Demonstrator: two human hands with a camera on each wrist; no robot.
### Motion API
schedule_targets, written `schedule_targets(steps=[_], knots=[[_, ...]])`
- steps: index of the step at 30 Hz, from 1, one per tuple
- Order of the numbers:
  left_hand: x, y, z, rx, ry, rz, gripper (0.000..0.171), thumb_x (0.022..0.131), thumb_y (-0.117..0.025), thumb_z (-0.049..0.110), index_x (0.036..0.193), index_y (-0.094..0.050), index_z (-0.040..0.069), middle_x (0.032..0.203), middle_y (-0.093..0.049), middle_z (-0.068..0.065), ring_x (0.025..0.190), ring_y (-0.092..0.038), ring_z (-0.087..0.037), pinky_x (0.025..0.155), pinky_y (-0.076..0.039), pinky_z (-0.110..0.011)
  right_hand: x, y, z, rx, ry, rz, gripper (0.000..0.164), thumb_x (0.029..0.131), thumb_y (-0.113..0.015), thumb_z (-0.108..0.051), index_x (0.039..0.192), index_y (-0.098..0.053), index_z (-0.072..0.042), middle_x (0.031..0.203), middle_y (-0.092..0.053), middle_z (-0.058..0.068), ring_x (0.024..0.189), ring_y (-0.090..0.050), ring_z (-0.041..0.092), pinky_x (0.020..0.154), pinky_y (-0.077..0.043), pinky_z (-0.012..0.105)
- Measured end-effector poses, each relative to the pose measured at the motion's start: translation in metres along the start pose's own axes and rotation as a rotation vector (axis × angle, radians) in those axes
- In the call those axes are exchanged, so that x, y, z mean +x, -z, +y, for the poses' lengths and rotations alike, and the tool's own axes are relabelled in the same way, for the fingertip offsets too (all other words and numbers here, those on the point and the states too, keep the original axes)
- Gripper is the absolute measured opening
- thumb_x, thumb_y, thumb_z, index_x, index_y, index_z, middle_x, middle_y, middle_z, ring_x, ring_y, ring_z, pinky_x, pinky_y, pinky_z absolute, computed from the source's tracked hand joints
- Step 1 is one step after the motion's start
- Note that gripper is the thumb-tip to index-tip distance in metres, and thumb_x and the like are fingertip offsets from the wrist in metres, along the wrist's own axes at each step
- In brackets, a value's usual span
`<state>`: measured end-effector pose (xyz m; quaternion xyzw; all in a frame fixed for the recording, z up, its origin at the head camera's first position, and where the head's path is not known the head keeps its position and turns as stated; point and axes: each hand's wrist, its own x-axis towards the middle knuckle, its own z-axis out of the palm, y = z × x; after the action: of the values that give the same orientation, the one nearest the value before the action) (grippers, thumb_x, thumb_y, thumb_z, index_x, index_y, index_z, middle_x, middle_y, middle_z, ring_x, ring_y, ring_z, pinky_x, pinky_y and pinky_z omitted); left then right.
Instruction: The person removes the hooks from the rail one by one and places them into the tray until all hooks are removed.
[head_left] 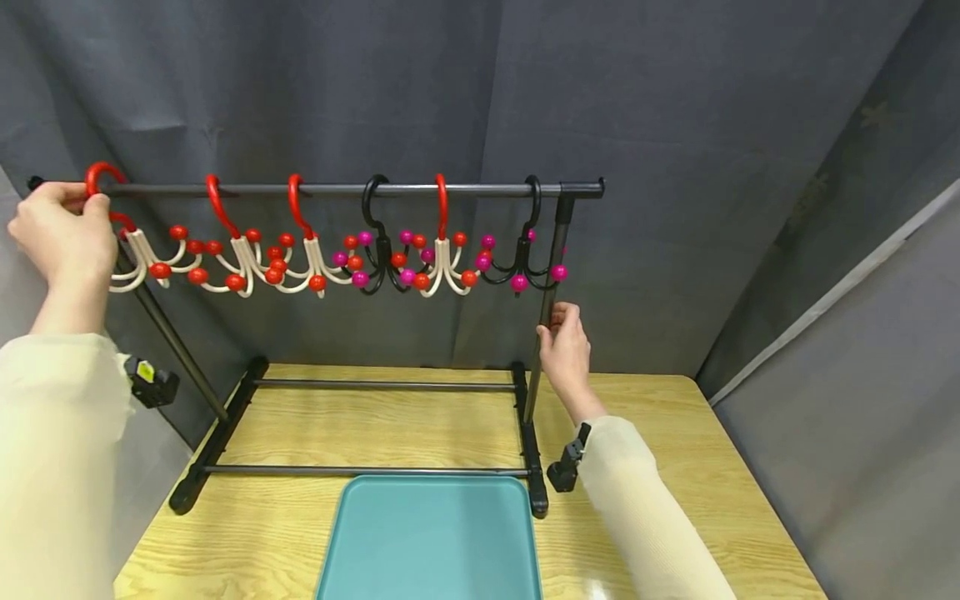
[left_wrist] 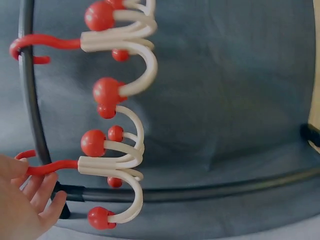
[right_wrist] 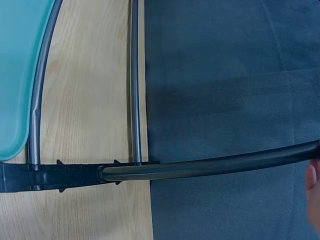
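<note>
My left hand (head_left: pixel 63 233) pinches the red hook of a white-armed hanger (head_left: pixel 142 258) at the left end of the rack's top bar (head_left: pixel 262 190). In the left wrist view that hook (left_wrist: pixel 55 166) lies between thumb and fingers, beside the bar's corner. The hanger has curved white arms tipped with red balls. Along the bar hang other hangers: white ones with red hooks (head_left: pixel 442 208), and two black ones (head_left: pixel 522 250) with pink balls. My right hand (head_left: pixel 566 350) holds the rack's right upright post (head_left: pixel 555 267) about midway up; in the right wrist view only some fingertips show.
The black-footed garment rack (head_left: pixel 534 467) stands on a wooden table (head_left: pixel 660 467). A teal tray (head_left: pixel 435 542) lies in front of its lower bar (head_left: pixel 315 470). Grey curtains (head_left: pixel 675 167) hang behind and at the sides.
</note>
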<state>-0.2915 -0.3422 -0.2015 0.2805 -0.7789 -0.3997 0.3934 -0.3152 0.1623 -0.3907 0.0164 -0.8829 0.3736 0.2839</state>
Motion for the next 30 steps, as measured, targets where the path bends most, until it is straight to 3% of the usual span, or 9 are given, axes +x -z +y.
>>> schedule_targets(steps=[1, 4, 11, 19, 30], knots=[[-0.001, 0.0, 0.002, -0.028, -0.007, 0.005, 0.029, 0.088, -0.051, 0.022, 0.114, -0.064, 0.021, 0.063, -0.041, 0.035, 0.066, -0.033, 0.018, 0.078, -0.034, -0.007, 0.0, 0.001, 0.001, 0.004, 0.0, 0.003, 0.039, 0.088, -0.059, -0.011, 0.121, -0.039, -0.005, 0.106, -0.056, 0.014, 0.095, -0.057, 0.029, 0.079, -0.042, 0.047], [-0.004, 0.0, 0.006, -0.116, -0.02, 0.014, 0.026, 0.086, -0.054, 0.02, 0.109, -0.066, 0.022, 0.057, -0.038, 0.035, 0.06, -0.035, 0.017, 0.069, -0.032, -0.006, 0.001, 0.002, 0.003, 0.014, -0.003, 0.015, 0.041, 0.087, -0.06, -0.011, 0.122, -0.038, -0.007, 0.106, -0.056, 0.014, 0.095, -0.058, 0.028, 0.08, -0.042, 0.046], [-0.011, 0.006, 0.005, -0.215, -0.014, 0.022, 0.021, 0.086, -0.056, 0.017, 0.101, -0.067, 0.025, 0.06, -0.043, 0.031, 0.06, -0.039, 0.015, 0.067, -0.033, -0.006, 0.002, 0.0, 0.007, 0.026, 0.018, 0.008, 0.039, 0.087, -0.061, -0.011, 0.12, -0.04, -0.006, 0.107, -0.057, 0.014, 0.095, -0.059, 0.029, 0.08, -0.043, 0.046], [-0.018, 0.015, -0.007, -0.196, -0.084, -0.027, 0.021, 0.086, -0.057, 0.018, 0.104, -0.066, 0.023, 0.065, -0.045, 0.031, 0.057, -0.044, 0.018, 0.06, -0.034, -0.002, 0.002, 0.003, 0.003, 0.053, -0.004, -0.009, 0.034, 0.085, -0.063, -0.01, 0.113, -0.044, -0.004, 0.104, -0.058, 0.014, 0.094, -0.059, 0.028, 0.081, -0.043, 0.045], [-0.026, 0.034, -0.033, -0.248, -0.036, -0.109, 0.019, 0.088, -0.057, 0.024, 0.104, -0.061, 0.031, 0.078, -0.049, 0.025, 0.068, -0.045, 0.012, 0.06, -0.034, -0.004, 0.003, 0.005, 0.003, 0.019, -0.011, -0.046, 0.036, 0.085, -0.064, -0.015, 0.116, -0.046, -0.009, 0.1, -0.058, 0.012, 0.094, -0.059, 0.027, 0.087, -0.04, 0.047]])
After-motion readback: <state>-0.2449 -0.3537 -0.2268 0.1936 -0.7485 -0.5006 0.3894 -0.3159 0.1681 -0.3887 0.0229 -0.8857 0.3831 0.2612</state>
